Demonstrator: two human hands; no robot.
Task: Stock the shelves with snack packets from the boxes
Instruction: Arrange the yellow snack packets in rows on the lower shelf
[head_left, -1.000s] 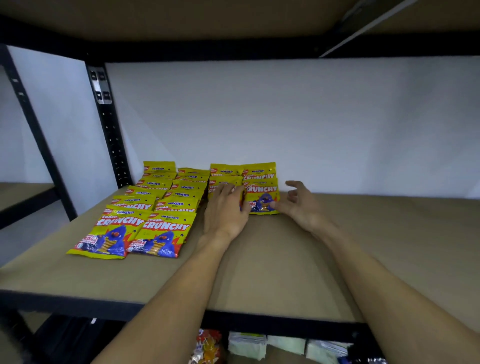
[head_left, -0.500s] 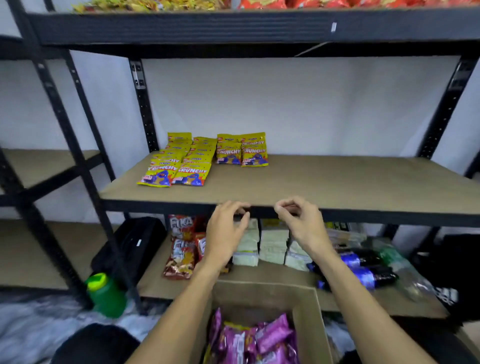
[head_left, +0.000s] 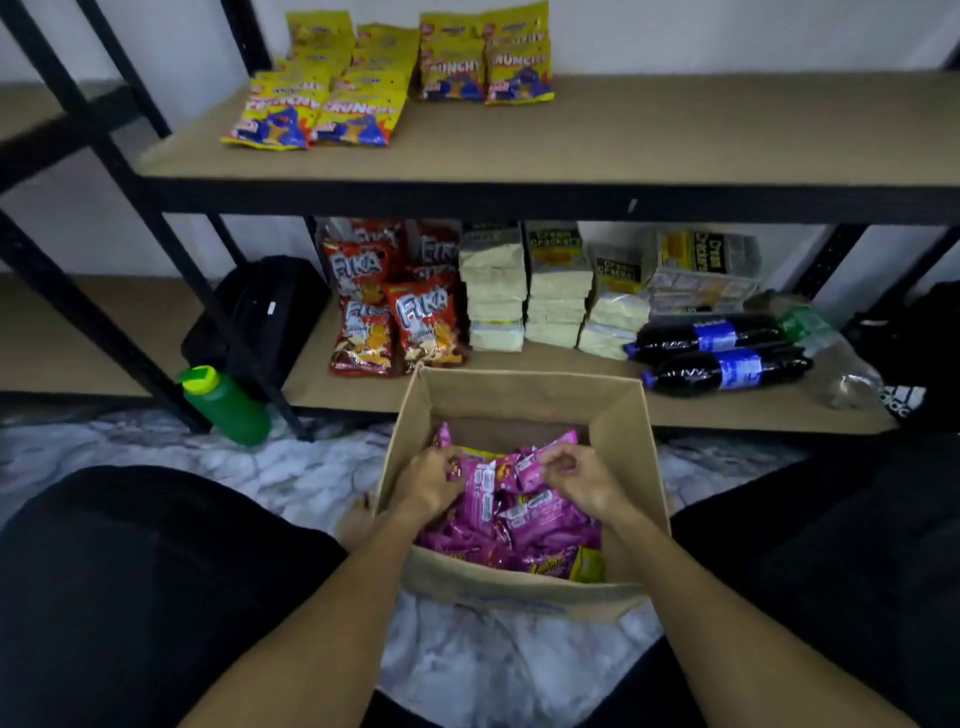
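The upper shelf (head_left: 675, 135) before me bears yellow packets (head_left: 358, 111) at its left. The lower shelf (head_left: 343, 389) holds red Fika packets (head_left: 415, 327), cracker stacks (head_left: 556, 291) and two dark bottles (head_left: 722, 371) lying flat. On the floor (head_left: 291, 467) stand my cardboard box (head_left: 524, 395) and a green bottle (head_left: 228, 405).

Box (head_left: 618, 441): your open cardboard carton, upright, directly below you.
Pink packets (head_left: 530, 514): glossy, heaped loosely inside the box — nearly filling it.
Yellow packets (head_left: 363, 88): overlapping rows lying flat on the shelf (head_left: 675, 135) — left end.
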